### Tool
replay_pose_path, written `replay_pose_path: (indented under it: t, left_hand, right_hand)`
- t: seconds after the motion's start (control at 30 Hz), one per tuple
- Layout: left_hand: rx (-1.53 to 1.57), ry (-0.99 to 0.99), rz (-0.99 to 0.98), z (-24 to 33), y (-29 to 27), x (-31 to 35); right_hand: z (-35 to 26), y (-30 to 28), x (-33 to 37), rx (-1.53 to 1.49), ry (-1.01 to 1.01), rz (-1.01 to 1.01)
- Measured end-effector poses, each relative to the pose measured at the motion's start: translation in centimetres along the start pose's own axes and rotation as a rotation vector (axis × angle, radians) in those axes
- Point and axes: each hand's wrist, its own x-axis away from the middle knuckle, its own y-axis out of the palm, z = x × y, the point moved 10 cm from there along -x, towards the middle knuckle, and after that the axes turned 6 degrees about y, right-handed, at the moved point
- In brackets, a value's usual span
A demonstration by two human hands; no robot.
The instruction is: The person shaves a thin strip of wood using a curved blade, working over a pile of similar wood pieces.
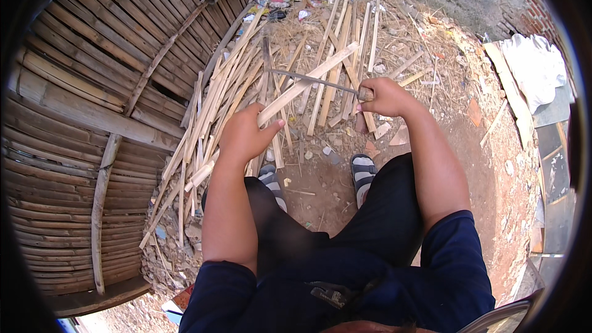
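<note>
The left hand [242, 134], at ten o'clock from the view's centre, has its fingers closed around the lower end of a flat, pale wooden strip [330, 65]. The strip lies just off twelve o'clock, slanting up toward one. The right hand [387, 97], at two o'clock, grips the brown wooden handle [366, 94] of a long knife with a narrow, dark grey metal blade [333, 85]. The blade points toward ten o'clock and crosses the strip near mid-length; whether its edge touches the wood, I cannot tell. Beyond both hands, from ten to one o'clock, many loose pale wooden sticks [217, 102] lie on littered brown ground [320, 206]. A slatted bamboo wall [68, 95] stands at nine, and a crumpled white sack [533, 68] lies between two and three.
</note>
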Motion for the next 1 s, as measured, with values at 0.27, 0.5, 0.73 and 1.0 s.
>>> replay_pose_path:
  t: [0.27,0.5,0.73,1.0]
  left_hand:
    - [0.020,0.012,-0.039,0.8,0.2,0.2]
    - [0.023,-0.021,-0.077,0.9,0.4,0.1]
    - [0.106,-0.006,0.000,0.4,0.1,0.2]
    - [0.075,-0.049,-0.049,0.4,0.1,0.2]
  right_hand:
    - [0.0,0.1,0.0,-0.001,0.004,-0.006]
    - [-0.2,0.5,0.0,0.002,0.012,-0.049]
    - [1.4,-2.4,1.4,-0.045,0.097,0.022]
    - [-0.9,-1.3,1.2,0.082,0.020,0.026]
